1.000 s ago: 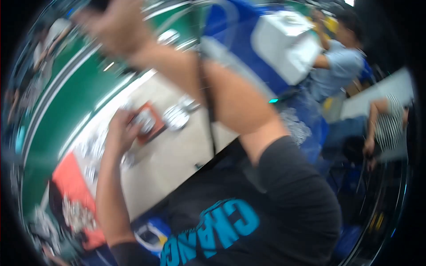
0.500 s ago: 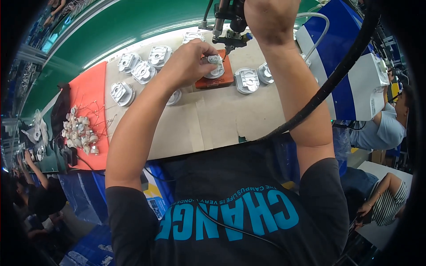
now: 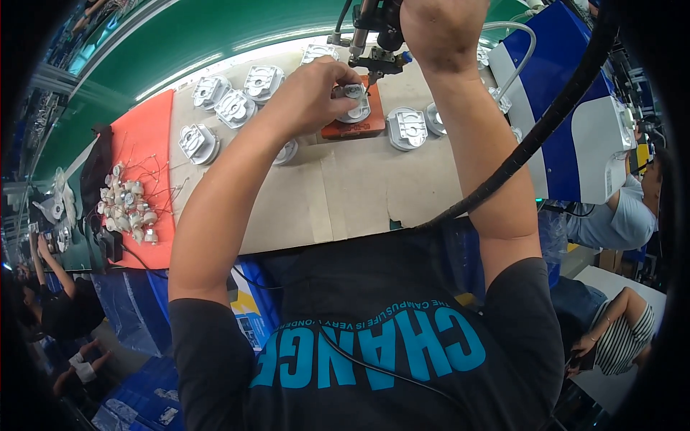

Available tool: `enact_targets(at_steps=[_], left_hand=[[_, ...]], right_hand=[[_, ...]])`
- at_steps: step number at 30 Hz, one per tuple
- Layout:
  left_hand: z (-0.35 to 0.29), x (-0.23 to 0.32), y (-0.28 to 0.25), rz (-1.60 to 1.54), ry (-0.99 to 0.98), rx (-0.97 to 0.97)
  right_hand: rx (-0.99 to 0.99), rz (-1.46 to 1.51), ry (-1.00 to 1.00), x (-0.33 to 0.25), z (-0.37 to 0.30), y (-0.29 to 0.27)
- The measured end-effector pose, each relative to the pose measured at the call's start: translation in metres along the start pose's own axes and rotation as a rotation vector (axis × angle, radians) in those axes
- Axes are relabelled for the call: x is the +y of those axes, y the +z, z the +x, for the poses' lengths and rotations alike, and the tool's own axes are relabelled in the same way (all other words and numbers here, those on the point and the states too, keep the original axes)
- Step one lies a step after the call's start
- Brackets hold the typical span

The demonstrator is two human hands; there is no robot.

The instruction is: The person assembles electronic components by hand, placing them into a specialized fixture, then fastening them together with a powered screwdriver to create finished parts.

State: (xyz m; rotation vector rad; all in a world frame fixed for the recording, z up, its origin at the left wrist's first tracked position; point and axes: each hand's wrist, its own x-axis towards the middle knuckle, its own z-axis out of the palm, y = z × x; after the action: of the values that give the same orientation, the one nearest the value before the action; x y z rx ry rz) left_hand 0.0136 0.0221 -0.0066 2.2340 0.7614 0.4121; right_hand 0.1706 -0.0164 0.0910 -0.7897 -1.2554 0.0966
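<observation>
My left hand (image 3: 321, 95) is closed, with thumb and fingers pinching a small white round piece (image 3: 352, 91) on top of a white plastic housing (image 3: 357, 112). That housing rests on an orange block (image 3: 370, 128) on the bench. Above it hangs a black-and-metal power screwdriver (image 3: 376, 60), its narrow nozzle pointing down close beside the round piece; I cannot tell whether they touch. My right hand (image 3: 442, 32) is a fist at the top edge, against the screwdriver's black body. Its fingers are mostly hidden behind the back of the hand.
Several white housings (image 3: 236, 108) lie left of the block, and another housing (image 3: 407, 128) sits to its right. Wired white parts (image 3: 128, 205) are heaped on a red mat (image 3: 154, 129). A black hose (image 3: 535, 144) crosses my right forearm, near a blue-and-white machine (image 3: 557, 108). Other people sit at both sides.
The whole view has shifted slightly. Both hands, the screwdriver and the housing keep nearly the same places relative to each other.
</observation>
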Motion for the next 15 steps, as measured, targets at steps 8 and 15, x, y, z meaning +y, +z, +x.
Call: enact_targets(at_steps=[8, 15], left_hand=[[0.0021, 0.0004, -0.0037, 0.048, -0.020, -0.029], [-0.0038, 0.0035, -0.0026, 0.092, 0.018, 0.001]], right_hand=[[-0.013, -0.083, 0.040, 0.0045, -0.0046, 0.0016], [-0.037, -0.005, 0.060, -0.0055, -0.0013, 0.0020]])
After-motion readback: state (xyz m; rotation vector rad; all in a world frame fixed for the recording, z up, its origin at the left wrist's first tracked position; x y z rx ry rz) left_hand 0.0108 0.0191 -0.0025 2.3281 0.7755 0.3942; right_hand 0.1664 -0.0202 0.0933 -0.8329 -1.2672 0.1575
